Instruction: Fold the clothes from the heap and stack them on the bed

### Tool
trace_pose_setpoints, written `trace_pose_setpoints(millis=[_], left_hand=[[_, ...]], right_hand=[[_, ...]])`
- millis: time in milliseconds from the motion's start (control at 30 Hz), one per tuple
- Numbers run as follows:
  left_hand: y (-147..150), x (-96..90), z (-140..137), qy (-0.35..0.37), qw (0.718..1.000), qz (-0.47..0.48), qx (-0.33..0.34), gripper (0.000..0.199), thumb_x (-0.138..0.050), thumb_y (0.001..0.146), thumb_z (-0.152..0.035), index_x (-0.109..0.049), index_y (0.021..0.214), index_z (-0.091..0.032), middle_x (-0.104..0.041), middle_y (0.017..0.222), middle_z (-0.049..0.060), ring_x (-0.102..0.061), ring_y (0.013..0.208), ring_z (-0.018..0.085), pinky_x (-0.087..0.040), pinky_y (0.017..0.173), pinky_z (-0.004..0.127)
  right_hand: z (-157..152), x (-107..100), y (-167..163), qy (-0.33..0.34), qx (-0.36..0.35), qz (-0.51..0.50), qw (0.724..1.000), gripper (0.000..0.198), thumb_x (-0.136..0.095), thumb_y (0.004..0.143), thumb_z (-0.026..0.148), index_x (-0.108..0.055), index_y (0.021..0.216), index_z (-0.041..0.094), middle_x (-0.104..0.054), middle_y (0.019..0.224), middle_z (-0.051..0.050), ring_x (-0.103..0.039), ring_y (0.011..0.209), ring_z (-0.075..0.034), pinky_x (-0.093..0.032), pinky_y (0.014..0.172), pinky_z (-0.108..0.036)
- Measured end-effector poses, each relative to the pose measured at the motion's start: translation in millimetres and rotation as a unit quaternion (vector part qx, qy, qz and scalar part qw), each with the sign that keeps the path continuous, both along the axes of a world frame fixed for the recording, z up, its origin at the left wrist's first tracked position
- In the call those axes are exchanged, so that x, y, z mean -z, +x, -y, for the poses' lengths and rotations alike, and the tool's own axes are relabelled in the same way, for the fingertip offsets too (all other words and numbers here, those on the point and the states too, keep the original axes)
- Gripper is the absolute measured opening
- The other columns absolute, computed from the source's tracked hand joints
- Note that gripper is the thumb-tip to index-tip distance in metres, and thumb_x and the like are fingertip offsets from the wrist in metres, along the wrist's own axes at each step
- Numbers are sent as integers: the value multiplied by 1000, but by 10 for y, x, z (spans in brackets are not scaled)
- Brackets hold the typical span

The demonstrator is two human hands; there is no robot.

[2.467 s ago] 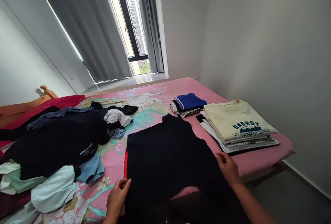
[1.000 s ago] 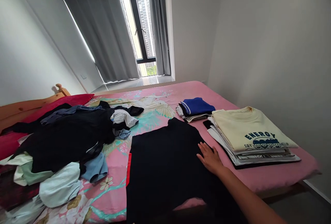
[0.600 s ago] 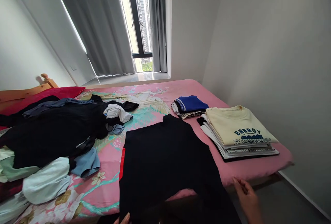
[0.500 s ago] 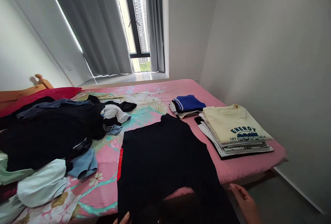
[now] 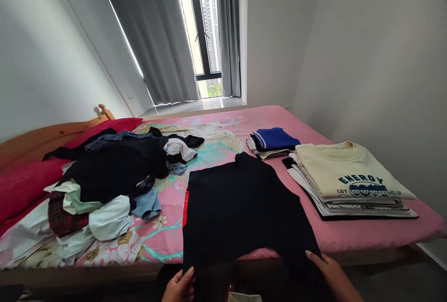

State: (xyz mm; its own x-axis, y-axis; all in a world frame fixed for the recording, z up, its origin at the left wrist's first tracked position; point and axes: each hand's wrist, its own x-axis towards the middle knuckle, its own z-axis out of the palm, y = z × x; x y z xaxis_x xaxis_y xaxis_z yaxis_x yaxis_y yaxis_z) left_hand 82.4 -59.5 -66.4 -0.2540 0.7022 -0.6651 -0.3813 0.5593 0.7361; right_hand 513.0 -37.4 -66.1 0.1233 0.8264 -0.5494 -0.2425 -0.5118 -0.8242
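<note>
A black garment [image 5: 240,204] lies spread on the near side of the bed, with a red strip along its left edge and an arched gap in its near edge. My left hand [image 5: 179,285] is closed on its near left part, thumb on top. On the near right part, my right hand [image 5: 326,267] pinches the cloth with the thumb over it. The near end of the garment hangs past the bed's edge and blends into the dark area below. A small pale piece of cloth [image 5: 244,297] shows at the bottom edge.
Loose clothes lie heaped [image 5: 122,167] on the left of the pink floral bed sheet [image 5: 213,153]. At right is a folded stack topped by a cream T-shirt [image 5: 349,167]; behind it, a smaller stack carries blue clothing [image 5: 277,137]. Red pillows [image 5: 31,188] rest by the wooden headboard [image 5: 59,132].
My right hand has moved from beside the garment onto its right part and gripped it. More of my left hand shows on the left part. The view has turned left.
</note>
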Motion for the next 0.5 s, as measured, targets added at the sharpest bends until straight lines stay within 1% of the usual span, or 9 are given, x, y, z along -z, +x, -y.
trace_pose_setpoints(millis=[100, 200, 267, 367, 433, 500], left_hand=[[40, -65, -30, 12, 999, -29, 7, 51, -83, 38, -49, -49, 62, -18, -55, 49, -5, -45, 38, 7, -29, 41, 19], [-18, -84, -9, 21, 999, -37, -9, 55, -83, 33, -51, -49, 61, -18, -54, 48, -4, -45, 39, 7, -30, 42, 19], [-86, -61, 42, 17, 999, -40, -10, 58, -83, 30, -53, -49, 61, -18, -54, 47, -4, -44, 39, 6, -28, 42, 18], [-143, 9, 142, -4, 999, -50, 17, 60, -81, 28, -56, -43, 55, -19, -51, 43, -5, -38, 36, 5, -22, 41, 17], [-138, 62, 192, -10, 998, -59, 38, 60, -79, 31, -59, -39, 53, -20, -50, 42, -5, -37, 36, 5, -21, 41, 17], [-122, 112, 215, -9, 996, -71, 51, 58, -78, 35, -60, -40, 55, -20, -50, 44, -5, -39, 37, 6, -22, 41, 18]], right_hand=[[8, -99, 39, 34, 45, -46, 997, 27, -70, 62, 46, -67, 74, 22, -72, 87, -2, -63, 98, -27, -54, 78, -34], [39, -180, 109, 59, 90, -51, 993, 26, -71, 60, 44, -67, 71, 22, -72, 84, -1, -63, 95, -27, -56, 74, -34], [78, -197, 156, 54, 81, -47, 994, 27, -73, 58, 44, -66, 71, 21, -71, 81, -2, -64, 92, -28, -56, 73, -35], [154, -163, 177, 31, 63, -61, 996, 30, -74, 58, 44, -66, 71, 19, -71, 78, -3, -65, 87, -27, -56, 73, -37], [203, -130, 149, 28, 73, -67, 995, 29, -73, 60, 44, -67, 73, 19, -71, 80, -2, -64, 89, -27, -56, 73, -38], [242, -113, 108, 43, 74, -73, 994, 28, -72, 62, 43, -69, 79, 20, -71, 87, 0, -63, 94, -26, -56, 75, -37]])
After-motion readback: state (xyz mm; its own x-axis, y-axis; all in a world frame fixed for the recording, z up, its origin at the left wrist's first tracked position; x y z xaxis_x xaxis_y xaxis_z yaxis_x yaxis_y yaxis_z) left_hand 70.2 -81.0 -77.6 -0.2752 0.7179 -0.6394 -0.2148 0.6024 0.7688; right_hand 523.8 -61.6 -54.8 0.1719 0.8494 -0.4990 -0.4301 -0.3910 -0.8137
